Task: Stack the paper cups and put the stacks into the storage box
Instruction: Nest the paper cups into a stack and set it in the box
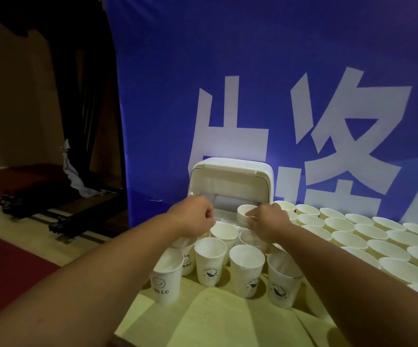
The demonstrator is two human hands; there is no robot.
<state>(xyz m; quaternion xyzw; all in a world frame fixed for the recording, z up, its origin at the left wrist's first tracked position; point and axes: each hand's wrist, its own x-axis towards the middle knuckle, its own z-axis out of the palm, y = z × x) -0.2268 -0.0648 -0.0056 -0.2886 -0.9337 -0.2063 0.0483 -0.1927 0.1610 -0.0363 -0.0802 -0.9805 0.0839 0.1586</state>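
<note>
Cups [210, 261] crowd yellow cloth [215, 319]; right hand [268, 221] grips stack [244, 214], left hand [192, 215] fisted; banner [278, 71] behind.

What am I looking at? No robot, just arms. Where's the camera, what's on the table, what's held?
No machine here: a person works bare-handed. The one picture comes from a wide-angle camera on their head, looking forward and down, so both arms enter from below. On the yellow-green cloth stand many white paper cups, some printed. Behind them sits a white storage box, lid up, before a blue banner. The right hand grips a short stack of cups at the box's opening. The left hand is curled by the box's left edge; whether it holds anything is hidden.
</note>
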